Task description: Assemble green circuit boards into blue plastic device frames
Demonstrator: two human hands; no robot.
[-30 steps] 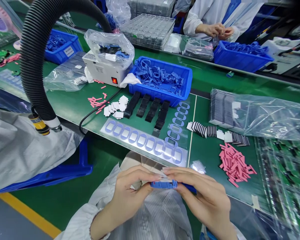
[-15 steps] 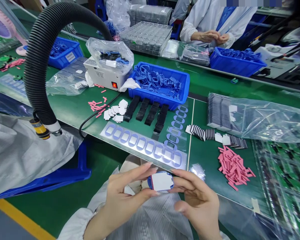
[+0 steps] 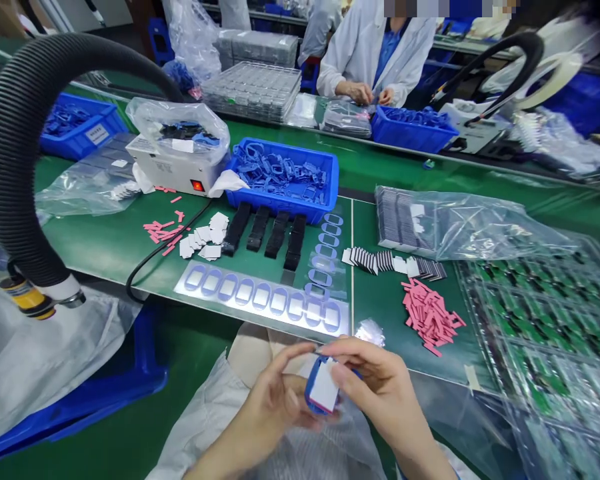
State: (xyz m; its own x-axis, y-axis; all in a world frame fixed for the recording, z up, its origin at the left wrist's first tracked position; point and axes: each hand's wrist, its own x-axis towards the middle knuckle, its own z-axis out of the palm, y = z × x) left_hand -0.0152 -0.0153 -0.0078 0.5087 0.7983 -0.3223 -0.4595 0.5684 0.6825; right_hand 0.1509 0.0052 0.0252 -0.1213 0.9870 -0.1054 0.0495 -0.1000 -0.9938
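Note:
A small blue plastic frame [image 3: 311, 393] with a white rectangular pad [image 3: 324, 385] and a pink strip along its lower edge is held tilted in front of my lap. My right hand [image 3: 380, 383] is closed on its right side, thumb pressed on the white pad and fingers behind the top. Curled around the left side is my left hand [image 3: 273, 403], its index finger reaching the upper edge. Some of its fingers are hidden behind the frame and slightly blurred. Just beyond lies a clear sheet with a row of oval blue-rimmed stickers [image 3: 261, 297].
A blue bin [image 3: 333, 180] of blue frames stands behind black strips [image 3: 277, 237]. Pink strips [image 3: 430, 317] and white pads [image 3: 205, 237] lie around. Trays of green circuit boards [image 3: 525, 340] fill the right. A black hose [image 3: 10, 153] arches at left. A co-worker [image 3: 375, 60] sits opposite.
The blue frame has turned so its pink strip, earlier at the left, now faces down. My right thumb has come onto the white pad. The camera view has swung right.

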